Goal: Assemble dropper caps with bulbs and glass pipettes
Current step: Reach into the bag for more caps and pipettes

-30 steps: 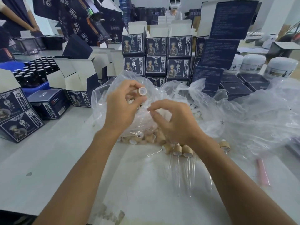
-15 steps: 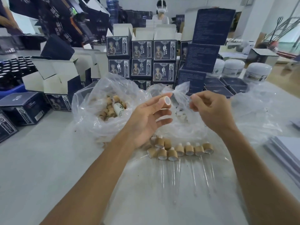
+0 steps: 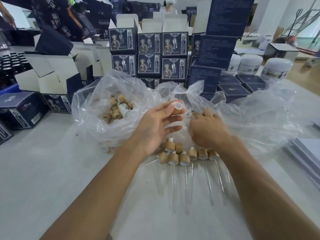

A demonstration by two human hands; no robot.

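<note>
The left hand [image 3: 155, 125] pinches a wooden cap [image 3: 177, 108] above the surface [image 3: 52, 170]; the right hand [image 3: 207, 130] presses into a clear bag [image 3: 190, 101], assembled droppers [image 3: 183, 158] lying just below.

Bare table [image 3: 52, 170] left; plastic bags [image 3: 97, 108] and stacked boxes [image 3: 149, 54] block ahead.

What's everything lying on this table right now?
Bamboo cap: one, tan with white insert, pinched in left fingertips.
Assembled droppers: about eight, tan caps, clear pipettes, row near the wrists.
Bag of caps: one, clear plastic, left of centre, holding tan caps and a white bottle.
Bulb bag: one, clear, centre.
Printed boxes: many, navy, stacked behind.
Jars: three, white, back right.
Dark bottles: many, far left.
Left hand: holds the cap.
Right hand: reaching into the bulb bag.
</note>
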